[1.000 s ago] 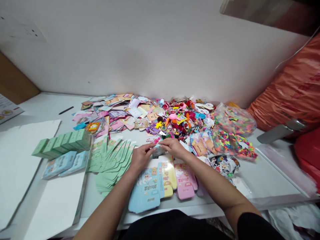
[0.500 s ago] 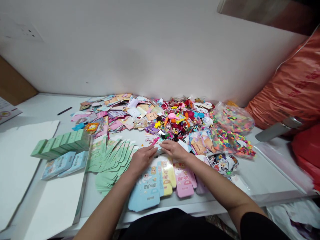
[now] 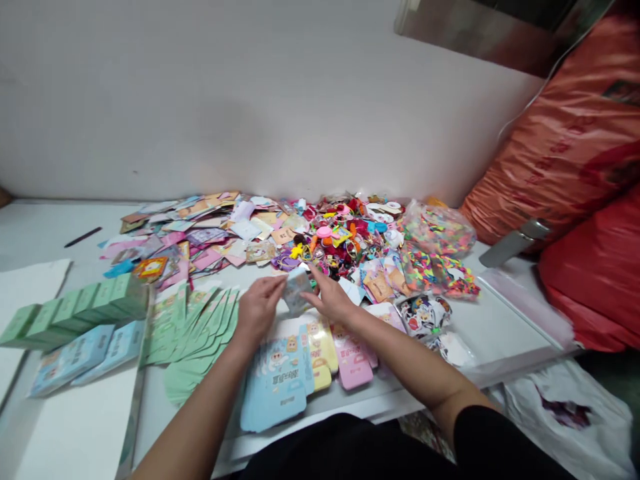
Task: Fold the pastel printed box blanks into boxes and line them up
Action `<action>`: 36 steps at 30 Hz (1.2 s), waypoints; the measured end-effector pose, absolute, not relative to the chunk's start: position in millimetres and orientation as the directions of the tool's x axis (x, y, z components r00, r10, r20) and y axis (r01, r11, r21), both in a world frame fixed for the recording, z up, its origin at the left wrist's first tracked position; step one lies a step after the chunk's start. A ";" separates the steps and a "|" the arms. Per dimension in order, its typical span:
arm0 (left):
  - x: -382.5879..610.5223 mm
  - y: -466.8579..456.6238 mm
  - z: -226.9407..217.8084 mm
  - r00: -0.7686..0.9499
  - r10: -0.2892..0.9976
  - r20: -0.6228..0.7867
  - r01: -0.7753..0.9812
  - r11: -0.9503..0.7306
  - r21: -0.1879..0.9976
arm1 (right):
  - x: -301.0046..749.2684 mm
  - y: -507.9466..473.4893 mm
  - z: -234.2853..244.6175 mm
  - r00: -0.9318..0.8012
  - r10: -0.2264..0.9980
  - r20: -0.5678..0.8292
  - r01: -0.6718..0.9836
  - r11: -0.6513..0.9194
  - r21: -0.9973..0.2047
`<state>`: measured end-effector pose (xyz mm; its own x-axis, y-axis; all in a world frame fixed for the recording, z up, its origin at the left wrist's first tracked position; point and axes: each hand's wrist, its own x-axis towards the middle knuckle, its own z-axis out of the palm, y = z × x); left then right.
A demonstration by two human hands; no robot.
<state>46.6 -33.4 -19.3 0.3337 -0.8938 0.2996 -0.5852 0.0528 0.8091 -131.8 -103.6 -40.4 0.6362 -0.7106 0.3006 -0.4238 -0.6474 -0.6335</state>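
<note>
One small pale blue packet (image 3: pixel 297 292) sits between my left hand (image 3: pixel 257 310) and my right hand (image 3: pixel 330 300), above the surface (image 3: pixel 493 327). The fingers of both reach its edges, though the view is too poor to say they grip it. Blue and pink flat cartons (image 3: pixel 274 387) lie just below, green flat cartons (image 3: pixel 193 340) beside my left hand, and a heap of hair accessories (image 3: pixel 335 243) beyond.

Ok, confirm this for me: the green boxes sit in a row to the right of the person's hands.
Not right: the head view shows the green boxes in a row to the left of the person's left hand and right hand, not to their right.
</note>
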 end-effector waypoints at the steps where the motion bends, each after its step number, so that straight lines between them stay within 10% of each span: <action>1: 48.1 -36.6 -12.5 0.439 -0.857 0.271 -0.472 0.037 0.881 | -131.1 -102.8 -34.9 0.596 -0.745 0.299 -0.400 -0.599 -0.694; 4: 53.9 -46.8 1.6 0.626 -0.780 0.004 -0.029 -0.018 0.999 | -134.2 -96.3 -17.7 0.609 -0.678 0.411 -0.303 -0.678 -0.670; 7: 57.1 -51.4 3.5 0.554 -0.807 -0.205 0.141 -0.152 0.978 | -141.3 -84.0 -7.2 0.684 -0.458 0.568 -0.258 -0.880 -0.398; 12: 37.8 -34.1 4.8 0.528 -0.849 -0.009 -0.349 -0.227 0.909 | -150.6 -64.3 -6.0 0.583 -0.562 0.587 -0.407 -0.827 -0.387; 16: 7.2 -12.5 1.7 0.057 -0.886 0.460 -0.878 0.174 0.445 | -159.0 -57.7 -5.3 0.397 -0.819 0.414 -0.510 -0.572 -0.642; 21: -6.3 -9.6 -11.6 -0.101 -0.936 0.337 -0.913 0.222 0.342 | -179.4 -84.1 -9.4 0.441 -0.894 0.076 -0.411 -0.276 -0.869; 27: -10.0 -13.8 2.9 0.011 -0.959 0.284 -0.959 0.070 0.274 | -193.7 -138.8 -30.0 0.330 -0.940 -0.088 -0.898 -0.283 -0.338; 30: -11.9 -13.4 3.4 0.003 -0.968 0.253 -0.953 0.074 0.294 | -197.5 -146.0 -28.3 0.354 -0.924 -0.145 -0.913 -0.309 -0.266; 36: -11.3 -20.0 -9.0 -0.061 -0.941 0.333 -0.930 0.175 0.324 | -220.3 -128.6 6.8 0.153 -0.961 0.231 -0.569 -0.277 -0.774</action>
